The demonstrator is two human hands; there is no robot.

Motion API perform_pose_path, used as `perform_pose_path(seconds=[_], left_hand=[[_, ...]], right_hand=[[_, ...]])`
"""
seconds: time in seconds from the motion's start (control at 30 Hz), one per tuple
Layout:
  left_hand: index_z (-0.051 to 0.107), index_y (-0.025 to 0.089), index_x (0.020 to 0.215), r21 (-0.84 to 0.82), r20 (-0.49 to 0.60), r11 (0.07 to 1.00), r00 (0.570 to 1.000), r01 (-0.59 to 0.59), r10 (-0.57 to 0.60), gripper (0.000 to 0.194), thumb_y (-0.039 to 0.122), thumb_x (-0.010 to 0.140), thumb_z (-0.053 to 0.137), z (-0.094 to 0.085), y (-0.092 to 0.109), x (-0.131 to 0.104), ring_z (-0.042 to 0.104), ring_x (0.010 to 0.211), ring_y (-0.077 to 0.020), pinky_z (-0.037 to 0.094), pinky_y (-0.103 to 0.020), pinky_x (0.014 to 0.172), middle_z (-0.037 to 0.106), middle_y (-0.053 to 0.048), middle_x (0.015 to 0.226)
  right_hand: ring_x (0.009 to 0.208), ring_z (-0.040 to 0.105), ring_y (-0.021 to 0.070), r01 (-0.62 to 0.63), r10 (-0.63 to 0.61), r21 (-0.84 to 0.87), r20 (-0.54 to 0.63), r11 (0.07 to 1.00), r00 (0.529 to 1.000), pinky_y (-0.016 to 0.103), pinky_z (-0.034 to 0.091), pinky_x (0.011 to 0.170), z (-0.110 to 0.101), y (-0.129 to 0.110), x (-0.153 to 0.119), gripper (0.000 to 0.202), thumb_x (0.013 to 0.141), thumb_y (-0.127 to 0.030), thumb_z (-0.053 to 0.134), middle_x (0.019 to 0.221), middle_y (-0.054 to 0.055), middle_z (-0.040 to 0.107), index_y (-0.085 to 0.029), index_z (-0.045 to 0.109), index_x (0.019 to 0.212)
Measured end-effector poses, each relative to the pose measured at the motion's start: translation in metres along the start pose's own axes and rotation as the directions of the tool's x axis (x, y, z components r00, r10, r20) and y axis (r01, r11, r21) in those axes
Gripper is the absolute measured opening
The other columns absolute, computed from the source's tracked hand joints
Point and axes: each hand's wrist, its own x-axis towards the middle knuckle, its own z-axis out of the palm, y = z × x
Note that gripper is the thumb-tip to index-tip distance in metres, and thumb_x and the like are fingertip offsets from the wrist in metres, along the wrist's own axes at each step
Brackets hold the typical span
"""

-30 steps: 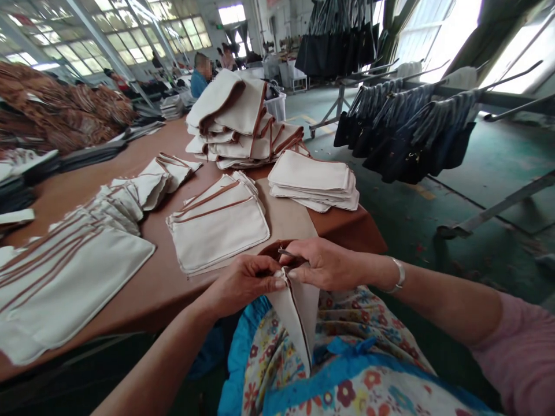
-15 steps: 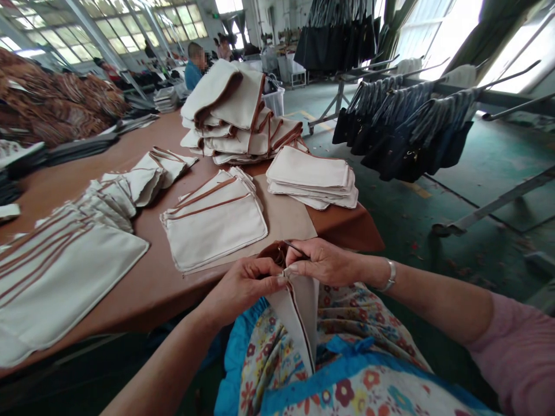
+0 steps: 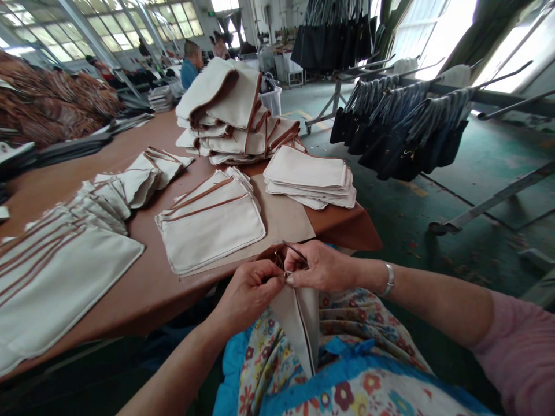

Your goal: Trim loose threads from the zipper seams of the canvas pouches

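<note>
A cream fabric pouch piece (image 3: 297,323) with dark edging hangs point-down over my lap. Its top edge is pinched between the thumb and fingertips of my left hand (image 3: 254,292). Close against those fingertips, my right hand (image 3: 323,266) grips the same edge. A thin, dark pointed tool (image 3: 295,250) sticks out from the right hand's curled fingers toward the left; the rest of it is hidden in the palm. Fine thread or trim shows by the table edge just beyond the fingertips, too small to make out.
Flat cream pouches (image 3: 212,228) with brown trim lie on the brown-covered table (image 3: 143,277), beside a plain cream stack (image 3: 307,167) and a taller pile (image 3: 238,138). More pouches (image 3: 73,277) spread left. Dark bags (image 3: 399,133) hang on a rack at right. A person (image 3: 189,66) sits far back.
My left fingertips have shifted slightly along the pouch's top edge, closer to the right hand. The dark tool has turned a little. The whole view has moved slightly.
</note>
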Motion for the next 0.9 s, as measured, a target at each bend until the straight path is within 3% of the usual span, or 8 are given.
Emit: perform_pose_path(seconds=[0.13,0.23,0.33,0.4,0.5,0.73,0.83,0.9], left_hand=[[0.065,0.012,0.068,0.148,-0.060,0.988,0.997,-0.038,0.048,0.019,0.023,0.080,0.056,0.005,0.006,0.000,0.046,0.060,-0.0111,0.033,-0.020,0.053,0.055,0.001,0.063],[0.063,0.012,0.064,0.184,-0.061,0.981,0.996,-0.053,0.065,0.018,0.020,0.079,0.055,0.007,0.007,0.002,0.045,0.059,-0.0103,0.033,-0.020,0.053,0.053,0.001,0.061],[0.061,0.012,0.067,0.062,-0.012,0.998,0.999,-0.032,0.033,0.018,0.023,0.080,0.058,0.005,0.000,0.004,0.044,0.058,-0.0098,0.032,-0.020,0.052,0.053,0.001,0.063],[0.059,0.013,0.070,-0.084,0.052,0.996,0.999,0.003,0.001,0.023,0.033,0.083,0.061,0.003,-0.007,0.006,0.043,0.056,-0.0091,0.030,-0.020,0.051,0.052,0.001,0.063],[0.057,0.013,0.070,-0.236,0.116,0.971,0.993,0.047,-0.020,0.034,0.043,0.083,0.064,0.001,-0.016,0.009,0.040,0.054,-0.0082,0.028,-0.020,0.050,0.050,0.002,0.060],[0.059,0.012,0.070,-0.332,0.095,0.934,0.989,0.136,-0.110,0.033,0.041,0.075,0.074,0.009,-0.012,0.009,0.043,0.054,-0.0082,0.029,-0.020,0.051,0.054,0.001,0.063],[0.062,0.011,0.071,-0.349,0.087,0.925,0.988,0.150,-0.128,0.033,0.042,0.077,0.072,0.010,-0.011,0.007,0.044,0.054,-0.0086,0.030,-0.021,0.052,0.056,0.000,0.063],[0.066,0.011,0.075,-0.318,0.087,0.935,0.987,0.155,-0.134,0.031,0.042,0.078,0.070,0.009,-0.012,0.005,0.046,0.056,-0.0095,0.032,-0.021,0.053,0.059,-0.002,0.065]], right_hand=[[0.060,0.045,0.0070,-0.027,0.029,0.032,-0.076,0.999,0.997,0.018,0.033,0.054,0.003,0.003,0.002,0.001,0.071,-0.014,0.061,0.064,-0.004,0.056,-0.013,0.060,0.072],[0.049,0.042,0.0050,-0.155,0.171,0.190,-0.070,0.970,0.983,0.017,0.031,0.045,0.006,0.006,0.002,0.002,0.070,-0.015,0.060,0.058,-0.006,0.053,-0.013,0.060,0.072],[0.035,0.034,0.0037,-0.327,0.345,0.398,0.029,0.857,0.938,0.016,0.026,0.032,0.006,0.007,0.001,0.007,0.070,-0.019,0.060,0.051,-0.009,0.046,-0.015,0.058,0.075],[0.032,0.033,0.0030,-0.376,0.386,0.491,0.086,0.786,0.918,0.015,0.025,0.028,0.006,0.006,0.000,0.010,0.070,-0.021,0.061,0.051,-0.009,0.047,-0.016,0.058,0.077],[0.031,0.034,0.0019,-0.379,0.394,0.514,0.084,0.769,0.915,0.013,0.027,0.027,0.004,0.004,0.000,0.013,0.068,-0.022,0.064,0.051,-0.009,0.049,-0.015,0.058,0.077],[0.030,0.033,0.0032,-0.376,0.404,0.529,0.067,0.761,0.912,0.014,0.025,0.026,0.005,0.007,0.001,0.010,0.069,-0.022,0.063,0.047,-0.009,0.047,-0.015,0.059,0.076],[0.033,0.034,0.0034,-0.295,0.349,0.474,-0.027,0.830,0.937,0.015,0.026,0.029,0.009,0.014,-0.003,0.009,0.072,-0.021,0.063,0.049,-0.008,0.048,-0.015,0.062,0.077],[0.038,0.038,0.0031,-0.184,0.248,0.391,-0.118,0.902,0.962,0.014,0.028,0.034,0.012,0.018,-0.006,0.007,0.072,-0.018,0.064,0.053,-0.007,0.051,-0.014,0.065,0.077]])
